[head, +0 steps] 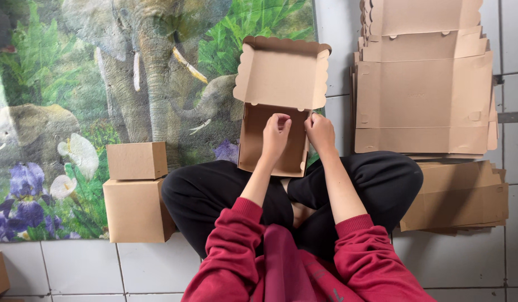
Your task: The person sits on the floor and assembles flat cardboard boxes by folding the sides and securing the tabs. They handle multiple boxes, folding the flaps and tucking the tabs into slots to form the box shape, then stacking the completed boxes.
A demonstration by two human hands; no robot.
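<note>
A brown cardboard box blank, partly folded, stands in front of my crossed legs with its scalloped upper flap raised. My left hand grips the lower panel near the middle fold, fingers curled over the cardboard. My right hand pinches the right side of the same panel, close beside the left hand. Both red sleeves are pushed up my forearms.
Two finished brown boxes sit stacked at my left on a mat printed with elephants and flowers. A stack of flat box blanks lies at the right, with a lower pile near my right knee. White floor tiles surround me.
</note>
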